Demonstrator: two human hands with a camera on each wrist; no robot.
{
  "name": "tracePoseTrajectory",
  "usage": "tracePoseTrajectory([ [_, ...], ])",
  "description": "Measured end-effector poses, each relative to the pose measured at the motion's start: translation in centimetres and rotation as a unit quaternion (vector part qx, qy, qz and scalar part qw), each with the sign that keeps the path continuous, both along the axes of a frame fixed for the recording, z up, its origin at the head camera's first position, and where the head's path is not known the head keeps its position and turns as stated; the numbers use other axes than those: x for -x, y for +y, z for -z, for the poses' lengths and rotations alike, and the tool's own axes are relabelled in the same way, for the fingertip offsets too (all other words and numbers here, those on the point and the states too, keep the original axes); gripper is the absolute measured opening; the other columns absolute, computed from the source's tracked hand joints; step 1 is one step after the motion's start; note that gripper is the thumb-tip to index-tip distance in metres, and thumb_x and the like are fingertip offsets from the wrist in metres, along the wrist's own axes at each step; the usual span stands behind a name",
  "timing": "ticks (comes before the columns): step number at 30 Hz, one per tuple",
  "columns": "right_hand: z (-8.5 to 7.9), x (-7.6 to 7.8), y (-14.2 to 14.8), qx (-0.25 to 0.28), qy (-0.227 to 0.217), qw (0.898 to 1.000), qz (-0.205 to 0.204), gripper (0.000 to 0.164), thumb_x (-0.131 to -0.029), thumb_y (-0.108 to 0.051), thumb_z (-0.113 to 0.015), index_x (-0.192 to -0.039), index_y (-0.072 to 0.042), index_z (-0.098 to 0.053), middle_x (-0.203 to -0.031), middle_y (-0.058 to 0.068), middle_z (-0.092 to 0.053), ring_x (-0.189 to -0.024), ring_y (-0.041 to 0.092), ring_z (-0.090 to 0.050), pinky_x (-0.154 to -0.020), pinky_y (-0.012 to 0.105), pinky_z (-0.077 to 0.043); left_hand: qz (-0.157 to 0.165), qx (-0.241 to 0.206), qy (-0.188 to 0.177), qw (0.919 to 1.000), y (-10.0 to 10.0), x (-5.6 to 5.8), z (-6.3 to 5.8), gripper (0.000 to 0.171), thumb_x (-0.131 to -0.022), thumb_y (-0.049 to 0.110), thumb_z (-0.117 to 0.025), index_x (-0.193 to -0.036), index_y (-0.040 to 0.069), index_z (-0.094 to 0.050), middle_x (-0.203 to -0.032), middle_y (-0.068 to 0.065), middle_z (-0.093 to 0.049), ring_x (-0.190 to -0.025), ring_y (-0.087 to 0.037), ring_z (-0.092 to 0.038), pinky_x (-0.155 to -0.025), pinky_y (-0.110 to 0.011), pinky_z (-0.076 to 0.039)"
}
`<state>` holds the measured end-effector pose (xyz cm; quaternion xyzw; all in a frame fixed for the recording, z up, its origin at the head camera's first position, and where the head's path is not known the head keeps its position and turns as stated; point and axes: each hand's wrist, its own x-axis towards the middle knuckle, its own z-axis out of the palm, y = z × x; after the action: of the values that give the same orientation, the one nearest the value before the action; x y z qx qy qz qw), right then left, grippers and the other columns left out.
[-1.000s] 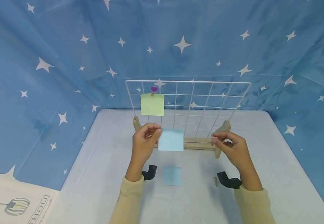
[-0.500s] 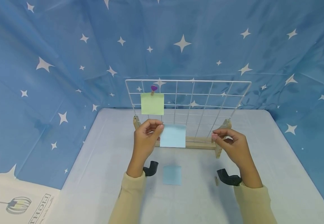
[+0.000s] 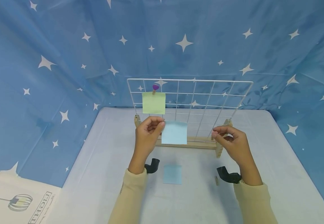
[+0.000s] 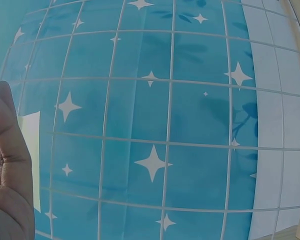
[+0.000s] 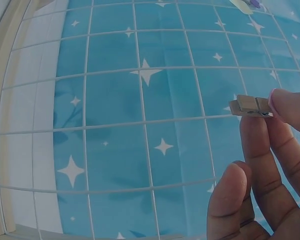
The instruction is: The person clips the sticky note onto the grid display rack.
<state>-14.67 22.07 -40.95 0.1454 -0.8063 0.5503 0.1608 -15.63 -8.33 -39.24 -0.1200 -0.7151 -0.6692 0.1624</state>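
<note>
Left hand (image 3: 147, 133): fingers drawn narrow, thumb and fingertips pinching the upper left corner of a blue sheet (image 3: 174, 133).
Held blue sheet: hung before the lower part of the wire grid (image 3: 190, 80), left of its middle; whether it touched the wires could not be told.
Right hand (image 3: 232, 140): thumb and fingertips narrowed on a small wooden clip (image 5: 247, 105), the other fingers bent; it stood by the grid's lower right side, well apart from the held sheet.
Held clip: lay nearly level in the right wrist view, its free end toward that view's left edge.
Green sheet (image 3: 154, 103): hung on the upper left of the grid, under a clip with a purple heart (image 3: 155, 87) at its top edge.
Grid stand: a wooden base (image 3: 198, 144) on the far part of the white table (image 3: 94, 174).
Second blue sheet (image 3: 172, 174): lay flat on the table, nearer than the grid, between the two forearms.
Loose wooden piece (image 3: 216, 180): lay on the table just left of the right wrist's black mount (image 3: 229, 176).
Backdrop (image 3: 212, 46): blue cloth with white stars, on the far side and at left and right.
</note>
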Motion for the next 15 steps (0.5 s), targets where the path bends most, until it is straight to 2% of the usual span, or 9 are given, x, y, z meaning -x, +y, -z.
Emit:
tracePoseTrajectory([
  [15,-0.67,0.35,-0.58,0.003,0.016,1.0,0.018,0.012,-0.096,0.009,-0.076,-0.107,0.008,-0.077,-0.096,-0.021,-0.071,-0.087,0.004,-0.063,-0.072,0.012,-0.052,0.006,-0.008,0.016,0.9998,0.29,0.79,-0.33,0.014,-0.104,0.003,-0.071,-0.113,-0.007,-0.073,-0.101,-0.017,-0.073,-0.083,-0.012,-0.066,-0.074,-0.02,-0.058],
])
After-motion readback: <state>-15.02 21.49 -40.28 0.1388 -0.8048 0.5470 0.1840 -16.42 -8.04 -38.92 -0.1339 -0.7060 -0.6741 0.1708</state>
